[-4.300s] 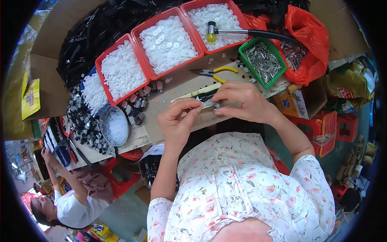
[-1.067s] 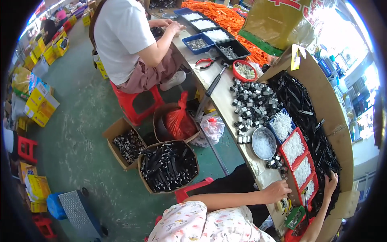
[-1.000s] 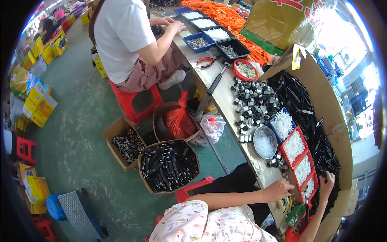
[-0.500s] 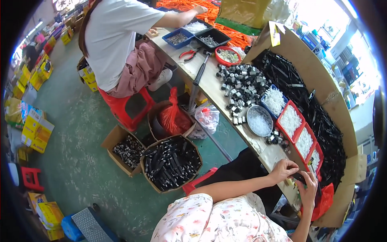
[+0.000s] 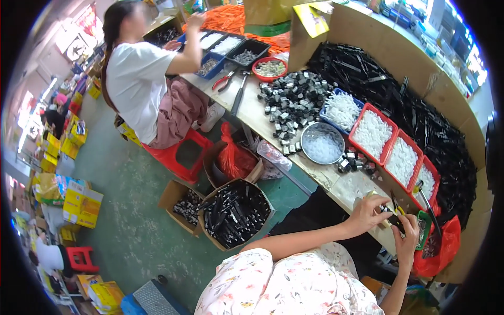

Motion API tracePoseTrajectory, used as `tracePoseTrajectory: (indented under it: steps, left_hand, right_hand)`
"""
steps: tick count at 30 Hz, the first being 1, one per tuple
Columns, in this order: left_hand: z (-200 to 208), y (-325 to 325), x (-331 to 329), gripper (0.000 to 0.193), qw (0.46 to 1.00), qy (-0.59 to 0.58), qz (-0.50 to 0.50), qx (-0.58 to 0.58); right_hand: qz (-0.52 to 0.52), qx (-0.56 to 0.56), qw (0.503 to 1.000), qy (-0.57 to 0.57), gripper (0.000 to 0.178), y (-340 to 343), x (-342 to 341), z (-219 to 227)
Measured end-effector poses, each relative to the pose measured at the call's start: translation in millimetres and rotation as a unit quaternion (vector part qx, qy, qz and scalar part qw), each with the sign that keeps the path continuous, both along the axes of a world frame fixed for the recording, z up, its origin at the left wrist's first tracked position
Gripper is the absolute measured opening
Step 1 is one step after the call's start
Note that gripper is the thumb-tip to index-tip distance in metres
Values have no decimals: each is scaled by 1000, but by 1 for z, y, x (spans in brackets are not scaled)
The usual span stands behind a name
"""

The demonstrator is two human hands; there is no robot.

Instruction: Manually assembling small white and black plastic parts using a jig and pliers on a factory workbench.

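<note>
Over the near right end of the workbench, my left hand (image 5: 365, 215) pinches the upper end of a small black part (image 5: 395, 219) that shows a whitish bit. Fingers of my right hand (image 5: 407, 242) are closed on the same part from the other side; its exact kind is partly hidden by my fingertips. Just beyond my hands sits a red tray of white plastic pieces (image 5: 426, 180). By my right hand are a green tray (image 5: 424, 231) and a red plastic bag (image 5: 446, 247). A long dark tool (image 5: 429, 207) leans across there.
Black-and-silver blocks (image 5: 294, 97) are heaped mid-bench, near a round metal bowl (image 5: 323, 160). Long black strips (image 5: 409, 115) lie behind, against a cardboard wall (image 5: 409, 68). A hammer (image 5: 240, 97) lies farther off. A co-worker (image 5: 142, 84) sits at the far left. Cartons of black parts (image 5: 236, 212) stand on the floor.
The view has shifted, so the bench appears farther left. My hands still hold a black part, with a whitish bit now visible. The co-worker sits more upright with an arm raised.
</note>
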State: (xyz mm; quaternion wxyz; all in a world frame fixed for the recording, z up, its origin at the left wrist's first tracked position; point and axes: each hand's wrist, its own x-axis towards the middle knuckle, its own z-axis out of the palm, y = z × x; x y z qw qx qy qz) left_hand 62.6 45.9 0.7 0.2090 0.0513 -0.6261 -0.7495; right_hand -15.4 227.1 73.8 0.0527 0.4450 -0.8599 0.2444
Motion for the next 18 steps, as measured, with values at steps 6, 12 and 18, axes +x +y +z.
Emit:
tracePoseTrajectory:
  steps: [6, 12, 18]
  left_hand:
    - [4, -17, 2, 38, 958, 57, 105, -260]
    - [19, -41, 14, 28, 938, -38, 130, -318]
    - [0, -43, 4, 27, 927, -40, 111, -356]
  right_hand:
    - [-49, -15, 998, -27, 30, 30, -15, -25]
    - [-40, -6, 999, -29, 30, 27, -33, -26]
    - [12, -6, 1000, -17, 34, 10, -47, -40]
